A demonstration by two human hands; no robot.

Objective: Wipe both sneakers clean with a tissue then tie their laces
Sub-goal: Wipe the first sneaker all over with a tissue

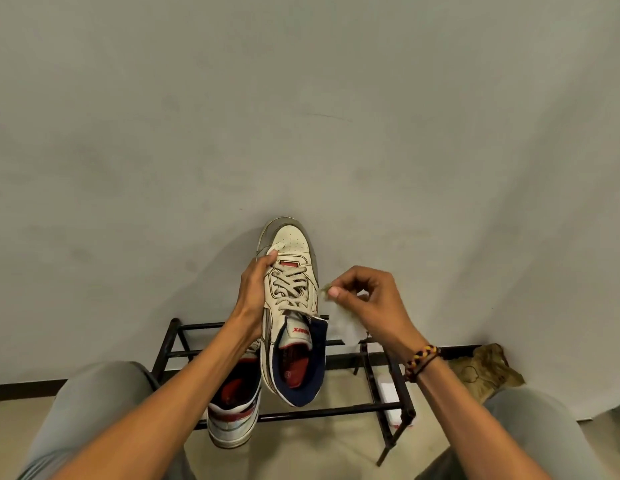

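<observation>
Gripping from the side, the left hand (256, 289) wraps its fingers over the laced top of the raised sneaker (289, 306) and holds it up in front of the grey wall (301, 98), toe pointing away, navy-lined opening facing the camera. Its laces (289, 284) cross the tongue, ends hard to make out. Just to the right, apart from the shoe, the right hand (367, 299) pinches a thin tissue (341, 323) between thumb and curled fingers; the sheet hangs pale and half see-through below the fingertips. A braided bracelet (421, 362) sits on that wrist. Lower left, the second sneaker (232, 407) rests on the black rack (336, 408), heel toward us, partly hidden behind the left forearm. A white box (391, 400) lies at the rack's right end, and a crumpled brown bag (488, 372) sits beyond it by the wall.
</observation>
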